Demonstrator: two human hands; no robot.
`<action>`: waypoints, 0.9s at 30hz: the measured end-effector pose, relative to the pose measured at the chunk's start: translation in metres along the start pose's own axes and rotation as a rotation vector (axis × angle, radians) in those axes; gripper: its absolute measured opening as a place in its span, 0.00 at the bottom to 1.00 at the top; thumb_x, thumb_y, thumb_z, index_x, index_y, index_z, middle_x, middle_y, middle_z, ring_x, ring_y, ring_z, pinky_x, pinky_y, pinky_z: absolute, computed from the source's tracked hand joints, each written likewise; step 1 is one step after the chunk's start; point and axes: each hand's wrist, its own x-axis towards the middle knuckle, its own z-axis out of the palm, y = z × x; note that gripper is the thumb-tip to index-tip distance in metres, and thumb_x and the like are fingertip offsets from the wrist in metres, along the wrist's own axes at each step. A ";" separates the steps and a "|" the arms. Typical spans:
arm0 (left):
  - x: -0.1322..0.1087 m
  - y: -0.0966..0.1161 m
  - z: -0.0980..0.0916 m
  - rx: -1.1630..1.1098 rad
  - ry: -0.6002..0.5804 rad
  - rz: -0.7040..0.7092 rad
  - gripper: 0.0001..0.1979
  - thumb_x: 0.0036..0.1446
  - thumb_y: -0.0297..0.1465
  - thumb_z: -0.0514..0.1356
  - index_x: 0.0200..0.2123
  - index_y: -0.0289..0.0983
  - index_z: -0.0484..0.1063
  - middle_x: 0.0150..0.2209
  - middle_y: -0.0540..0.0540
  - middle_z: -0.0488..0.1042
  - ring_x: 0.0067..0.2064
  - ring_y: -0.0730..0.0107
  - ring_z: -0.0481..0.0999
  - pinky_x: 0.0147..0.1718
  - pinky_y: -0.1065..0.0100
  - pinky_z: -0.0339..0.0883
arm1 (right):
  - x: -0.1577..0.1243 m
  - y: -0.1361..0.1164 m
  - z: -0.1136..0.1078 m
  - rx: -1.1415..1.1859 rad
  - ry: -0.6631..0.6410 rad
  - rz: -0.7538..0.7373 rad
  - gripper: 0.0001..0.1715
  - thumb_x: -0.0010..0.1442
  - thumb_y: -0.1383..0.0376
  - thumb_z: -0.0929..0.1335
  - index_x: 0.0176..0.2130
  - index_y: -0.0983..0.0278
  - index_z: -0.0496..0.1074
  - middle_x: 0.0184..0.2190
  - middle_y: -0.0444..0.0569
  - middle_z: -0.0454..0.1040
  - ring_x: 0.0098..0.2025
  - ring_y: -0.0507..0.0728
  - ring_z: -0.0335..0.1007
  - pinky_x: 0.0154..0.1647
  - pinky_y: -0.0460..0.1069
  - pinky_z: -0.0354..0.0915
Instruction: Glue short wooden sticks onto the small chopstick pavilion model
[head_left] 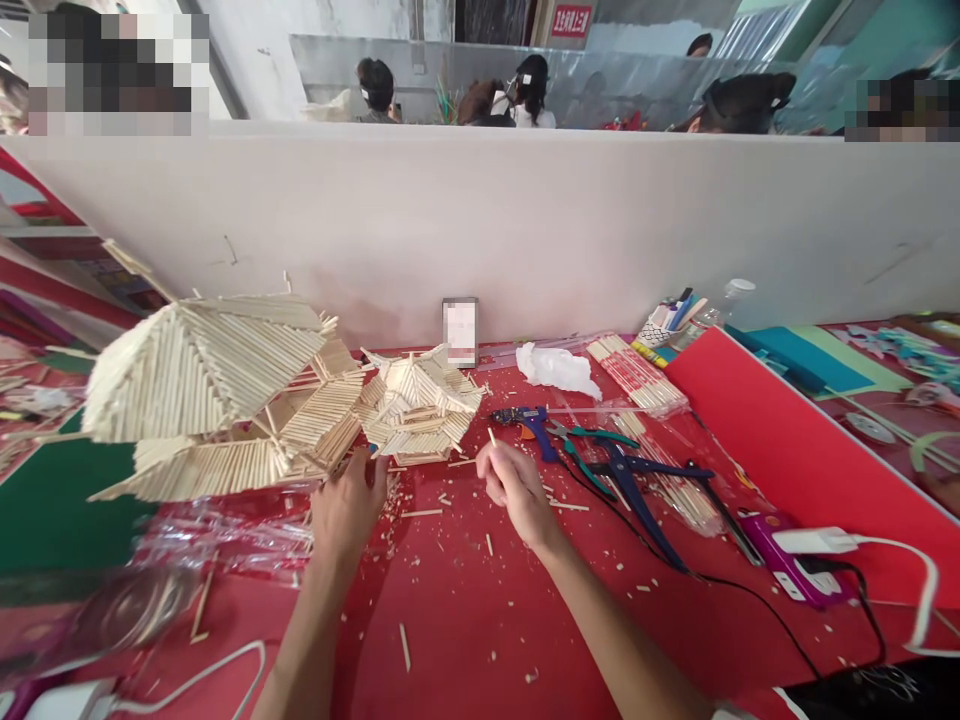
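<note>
Head view: a short, slim, pale wooden stick (492, 435) is held pinched between the thumb and fingers of the right hand (517, 492), above the middle of the red tabletop (450, 625). Its visible end is pointed upward and toward the far edge, with a slight lean to the left. By the left hand (347, 503), the near-left side of a small, tiered, roof-shaped model of pale wooden sticks (416, 410) is reached; whether anything is gripped there cannot be told (the fingertips are partly lost against the model and a small blue patch). The two hands are held apart.

The chief relation is this: the small model is set beyond both hands and to the left of the right hand, its longer side stretched roughly along the far edge. The left hand is the nearer one, while a gap is left between the model and the held stick.

Toward the left edge, a large, umbrella-shaped stick roof (202, 370) is raised above lower tiers. Just beyond and to the right of the right hand, a blue-and-black glue gun (531, 418) is laid, with green-handled pliers (589, 455) beside it.
</note>
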 end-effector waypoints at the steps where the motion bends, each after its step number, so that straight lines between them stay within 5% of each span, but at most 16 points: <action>1: 0.000 -0.004 -0.002 -0.015 -0.042 0.031 0.18 0.69 0.42 0.52 0.36 0.38 0.76 0.29 0.44 0.79 0.28 0.64 0.76 0.26 0.69 0.47 | -0.004 0.002 0.001 0.049 -0.017 0.024 0.29 0.71 0.44 0.62 0.29 0.62 0.65 0.20 0.38 0.55 0.19 0.48 0.45 0.19 0.45 0.43; 5: -0.002 -0.007 -0.009 -0.252 -0.340 0.446 0.22 0.70 0.43 0.51 0.28 0.38 0.73 0.24 0.46 0.75 0.25 0.69 0.71 0.27 0.69 0.50 | -0.012 0.007 0.006 0.078 -0.121 0.106 0.32 0.70 0.42 0.62 0.30 0.64 0.70 0.20 0.38 0.53 0.20 0.48 0.45 0.20 0.45 0.43; 8: -0.009 0.008 -0.013 -0.526 -0.506 0.549 0.23 0.71 0.45 0.50 0.31 0.37 0.74 0.26 0.48 0.75 0.26 0.71 0.70 0.29 0.70 0.55 | -0.009 0.000 0.006 0.010 -0.247 0.161 0.29 0.71 0.43 0.63 0.38 0.64 0.75 0.22 0.39 0.58 0.20 0.48 0.50 0.20 0.45 0.46; 10: -0.016 0.023 -0.015 -0.723 -0.596 0.538 0.20 0.69 0.45 0.53 0.39 0.37 0.76 0.30 0.47 0.77 0.29 0.71 0.72 0.32 0.70 0.59 | -0.005 -0.007 0.006 -0.072 -0.328 0.158 0.26 0.70 0.45 0.65 0.40 0.64 0.76 0.26 0.42 0.66 0.24 0.49 0.59 0.23 0.44 0.54; 14: -0.026 0.045 -0.012 -1.089 -0.743 0.330 0.20 0.65 0.48 0.59 0.35 0.35 0.73 0.28 0.48 0.77 0.28 0.70 0.75 0.32 0.70 0.66 | 0.001 -0.016 0.006 -0.158 -0.338 0.128 0.25 0.69 0.46 0.68 0.36 0.65 0.74 0.27 0.45 0.73 0.29 0.53 0.72 0.29 0.45 0.63; 18: -0.028 0.054 -0.008 -1.311 -0.867 0.119 0.22 0.61 0.49 0.63 0.40 0.33 0.75 0.30 0.46 0.78 0.28 0.68 0.78 0.28 0.70 0.69 | 0.002 -0.016 0.009 -0.202 -0.283 0.150 0.26 0.65 0.44 0.70 0.32 0.63 0.69 0.23 0.42 0.72 0.22 0.53 0.71 0.23 0.46 0.61; 27: -0.029 0.051 -0.014 -1.428 -1.012 0.074 0.24 0.60 0.41 0.66 0.54 0.34 0.69 0.30 0.45 0.81 0.28 0.69 0.80 0.31 0.69 0.74 | 0.004 -0.021 0.001 -0.505 -0.118 -0.109 0.22 0.70 0.50 0.67 0.30 0.62 0.68 0.24 0.43 0.71 0.26 0.52 0.66 0.28 0.46 0.57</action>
